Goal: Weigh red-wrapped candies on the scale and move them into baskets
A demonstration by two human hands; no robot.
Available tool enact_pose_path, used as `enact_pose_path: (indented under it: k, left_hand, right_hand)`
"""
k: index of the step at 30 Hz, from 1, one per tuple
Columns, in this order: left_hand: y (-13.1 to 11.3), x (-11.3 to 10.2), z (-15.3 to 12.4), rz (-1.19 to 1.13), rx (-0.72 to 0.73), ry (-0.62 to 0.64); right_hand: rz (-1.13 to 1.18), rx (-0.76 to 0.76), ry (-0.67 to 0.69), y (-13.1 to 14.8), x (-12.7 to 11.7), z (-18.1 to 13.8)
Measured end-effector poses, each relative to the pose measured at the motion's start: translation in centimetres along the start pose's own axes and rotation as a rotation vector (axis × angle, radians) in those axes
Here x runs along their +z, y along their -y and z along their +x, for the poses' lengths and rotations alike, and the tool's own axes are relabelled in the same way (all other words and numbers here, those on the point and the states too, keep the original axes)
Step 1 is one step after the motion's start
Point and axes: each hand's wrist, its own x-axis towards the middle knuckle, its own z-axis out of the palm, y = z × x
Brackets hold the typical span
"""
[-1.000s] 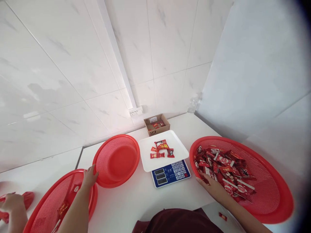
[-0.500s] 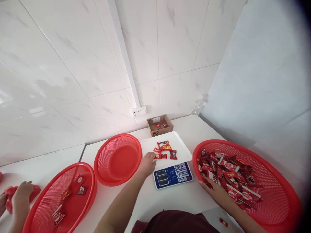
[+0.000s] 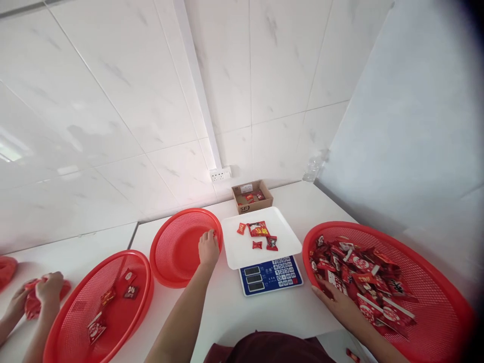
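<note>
My left hand (image 3: 209, 248) is over the right side of the middle red plastic basket (image 3: 185, 242), closed on a small red-wrapped candy (image 3: 214, 233) that shows at its fingertips. On the white pan (image 3: 238, 254) of a digital scale (image 3: 270, 276) lie several wrapped candies, among them a larger red and yellow packet (image 3: 258, 229) and a dark red one (image 3: 271, 243). At the near left edge of the big right-hand basket (image 3: 434, 292), my right hand (image 3: 333, 298) grips the rim, its fingers beside a heap of red candy packets (image 3: 363, 275).
Behind the scale stands a small cardboard box (image 3: 252, 196) with candies inside. A left basket (image 3: 145, 297) contains several packets. Farther left, another person's hands (image 3: 47, 290) handle a red bag (image 3: 34, 305). A loose candy (image 3: 352, 355) lies near my right forearm.
My left hand has moved left from the scale pan to the middle basket, taking a small red candy. My right hand has stayed at the right basket's rim.
</note>
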Motion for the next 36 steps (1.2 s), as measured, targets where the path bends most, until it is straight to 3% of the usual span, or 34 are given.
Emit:
enact_pose_path:
  k: [4, 8, 12, 15, 19, 28, 31, 36]
  left_hand:
    - [-1.0, 0.4, -1.1, 0.004, 0.154, 0.035]
    - [-5.6, 3.0, -2.3, -0.033, 0.437, 0.204]
    - [-9.1, 5.2, -2.5, -0.031, 0.552, 0.295]
    - [-9.6, 5.8, -2.1, -0.001, 0.542, 0.335]
    - [-7.9, 5.2, -1.7, 0.03, 0.446, 0.314]
    - [-1.4, 0.0, -0.4, 0.108, -0.019, -0.006]
    - [-2.3, 0.6, 0.5, 0.084, 0.059, 0.044]
    - [-6.7, 3.6, 2.3, 0.018, 0.265, 0.219]
  right_hand:
    - [-0.007, 0.015, 0.039, 0.2, -0.2, 0.0]
    - [-0.026, 0.021, 0.068, 0.8, -0.5, -0.3]
    - [-0.017, 0.005, 0.059, 0.8, -0.5, -0.5]
    - [-0.014, 0.015, 0.048, 0.6, -0.4, -0.4]
    - [0.008, 0.027, 0.032, 0.4, -0.3, -0.2]
    - [0.034, 0.019, 0.018, 0.2, -0.3, -0.1]
    - [0.027, 0.033, 0.031, 0.4, -0.4, -0.1]
    - [0.041, 0.052, 0.038, 0.8, -0.5, -0.3]
